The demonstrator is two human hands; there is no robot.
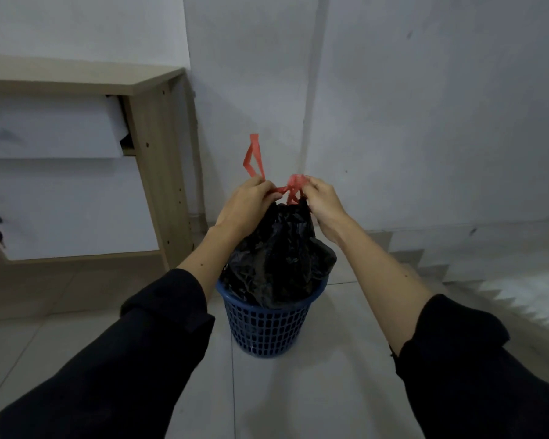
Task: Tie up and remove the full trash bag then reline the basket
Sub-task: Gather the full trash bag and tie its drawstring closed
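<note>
Both hands, left hand (246,201) and right hand (322,202), pinch the red drawstring (287,188) mid-knot above the black trash bag (279,264), which sits in the blue basket (267,324); removal and relining remain.

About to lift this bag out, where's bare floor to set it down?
Bare tile lies right of the blue basket, toward the wall, and in front of it between your sleeves. Left is tighter: the wooden cabinet stands close.
</note>
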